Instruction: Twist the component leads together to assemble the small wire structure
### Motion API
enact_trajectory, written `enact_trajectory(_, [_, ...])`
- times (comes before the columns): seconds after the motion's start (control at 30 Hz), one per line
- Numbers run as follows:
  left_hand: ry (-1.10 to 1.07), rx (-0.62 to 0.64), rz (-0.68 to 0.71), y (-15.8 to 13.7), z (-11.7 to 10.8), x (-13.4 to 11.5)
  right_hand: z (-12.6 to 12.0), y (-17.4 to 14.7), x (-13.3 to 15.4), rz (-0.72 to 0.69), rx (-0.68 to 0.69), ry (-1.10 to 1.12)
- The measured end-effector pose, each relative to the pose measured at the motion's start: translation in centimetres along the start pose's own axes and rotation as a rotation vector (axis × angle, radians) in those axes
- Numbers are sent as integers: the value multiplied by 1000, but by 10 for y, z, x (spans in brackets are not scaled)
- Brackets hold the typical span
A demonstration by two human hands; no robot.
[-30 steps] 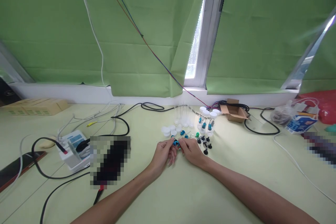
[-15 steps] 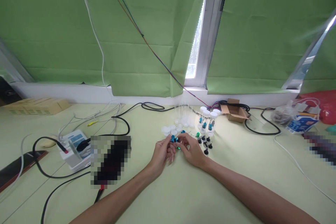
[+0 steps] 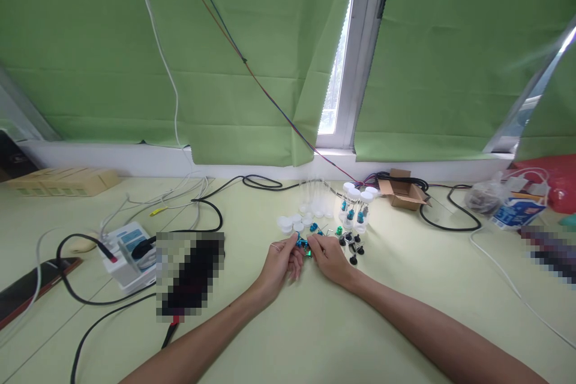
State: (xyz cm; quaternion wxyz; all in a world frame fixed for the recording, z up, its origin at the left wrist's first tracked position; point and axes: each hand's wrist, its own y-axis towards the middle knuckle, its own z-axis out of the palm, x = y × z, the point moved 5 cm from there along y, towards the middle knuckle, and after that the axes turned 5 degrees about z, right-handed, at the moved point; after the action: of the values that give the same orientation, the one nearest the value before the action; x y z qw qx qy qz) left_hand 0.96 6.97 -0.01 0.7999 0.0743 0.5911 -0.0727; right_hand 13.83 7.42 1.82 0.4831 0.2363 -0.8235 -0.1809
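My left hand [image 3: 279, 261] pinches a small blue metallic part [image 3: 302, 243] between thumb and index finger, with its other fingers curled below. My right hand [image 3: 330, 257] is closed at the right end of that part, its fingertips pressed together and partly hiding it. A small green piece [image 3: 308, 254] shows just under the fingertips. Past the hands lie another blue piece [image 3: 314, 227] and a green piece [image 3: 339, 231]. To the right of my right hand are several black-headed pieces [image 3: 354, 260] with thin metal stems.
White caps [image 3: 285, 225] lie beyond my left hand, with clear tubes [image 3: 317, 207] behind. Capped tubes [image 3: 360, 216] holding blue pieces stand to the right, near an open cardboard box [image 3: 404, 193]. A power strip [image 3: 128, 255] and black cables [image 3: 211, 201] lie left.
My right hand's fingers have closed in and come lower around the part. More of the blue pieces behind now shows. My left hand stays almost in place.
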Motion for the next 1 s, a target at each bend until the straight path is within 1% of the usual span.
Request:
enact_trajectory(0.1, [4, -9, -8, -1, 1, -1, 0, 0, 1, 7, 7, 5])
enact_trajectory(0.23, [-18, -59, -16, -1, 0, -3, -2, -1, 5, 11, -3, 20])
enact_trajectory(0.37, [-65, -86, 1, -1, -2, -5, -4, -3, 8, -24, -4, 83])
enact_trajectory(0.47, [-72, -83, 0, -1, -2, -5, -3, -3, 8, -45, 7, 95])
enact_trajectory(0.6, [-50, -82, 3, 0, -3, -4, -1, -3, 3, -33, 21, 103])
enact_trajectory(0.8, [-22, -47, 5, -1, -1, -2, 1, -2, 1, -6, 26, 24])
enact_trajectory(1.0, [-2, -24, 14, -1, 0, -1, -1, 0, 2, 13, 23, 6])
